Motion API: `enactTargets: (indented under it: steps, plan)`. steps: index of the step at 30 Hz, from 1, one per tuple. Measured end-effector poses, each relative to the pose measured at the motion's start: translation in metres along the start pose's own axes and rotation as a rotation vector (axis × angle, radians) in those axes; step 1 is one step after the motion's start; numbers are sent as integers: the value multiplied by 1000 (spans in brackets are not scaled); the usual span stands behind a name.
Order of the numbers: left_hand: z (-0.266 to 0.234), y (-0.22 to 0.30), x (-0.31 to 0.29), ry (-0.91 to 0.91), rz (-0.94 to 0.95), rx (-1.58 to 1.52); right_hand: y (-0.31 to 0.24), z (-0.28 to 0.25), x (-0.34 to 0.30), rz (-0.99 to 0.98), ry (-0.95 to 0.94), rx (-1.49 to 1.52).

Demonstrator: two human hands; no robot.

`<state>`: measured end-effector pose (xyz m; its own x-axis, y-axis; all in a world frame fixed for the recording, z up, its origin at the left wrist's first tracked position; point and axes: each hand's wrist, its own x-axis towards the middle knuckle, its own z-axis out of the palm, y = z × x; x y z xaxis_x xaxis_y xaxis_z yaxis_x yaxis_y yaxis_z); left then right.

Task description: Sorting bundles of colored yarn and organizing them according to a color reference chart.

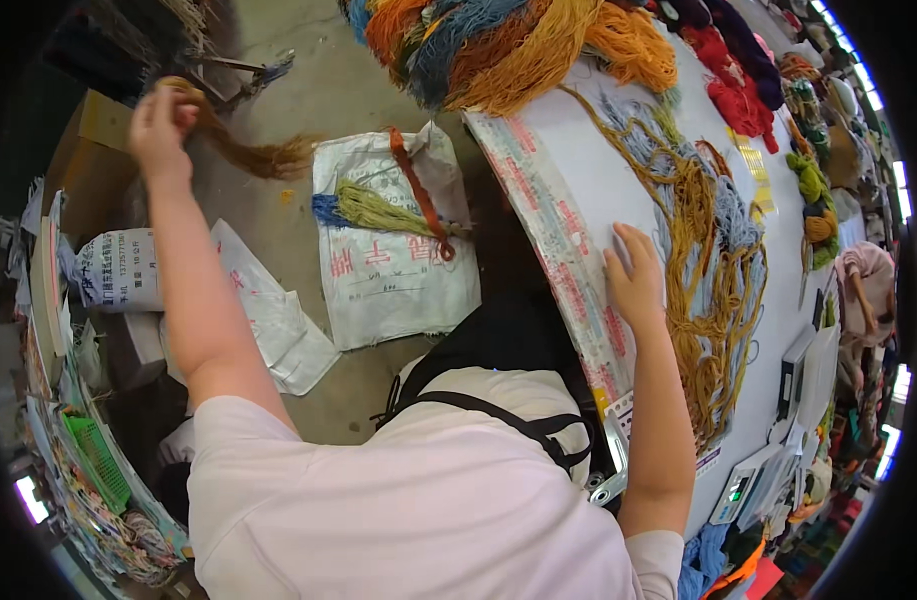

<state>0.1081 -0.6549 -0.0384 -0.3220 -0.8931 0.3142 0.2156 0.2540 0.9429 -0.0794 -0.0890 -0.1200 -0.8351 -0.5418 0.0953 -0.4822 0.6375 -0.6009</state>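
My left hand [161,132] is raised at the far left, its fingers closed on one end of a brown yarn hank [247,150]. The hank's loose end trails to the right above the floor. My right hand [637,278] rests on the white table [589,180] near its taped edge, fingers stretched out and holding nothing. Just right of that hand lie long tangled strands of golden-brown yarn [704,280] and light blue yarn [731,215]. On a white woven sack [394,300] on the floor are a green yarn bundle with a blue end [379,208] and a rust-coloured hank [411,180].
Thick orange and blue yarn hanks [519,50] pile at the table's far end, with red yarn [734,90] beyond. A cardboard box [104,150] stands beside my left arm. A digital scale [741,492] sits on the table's near right. Another person [867,290] is at the far right.
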Motion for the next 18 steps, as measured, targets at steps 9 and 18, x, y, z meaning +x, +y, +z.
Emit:
enactTargets:
  steps: [9, 18]
  plan:
    - [46, -334, -89, -348, -397, 628, -6, 21, 15, -25, 113, -106]
    - [186, -495, -369, -769, -449, 809, -8, 25, 17, 42, 37, -281]
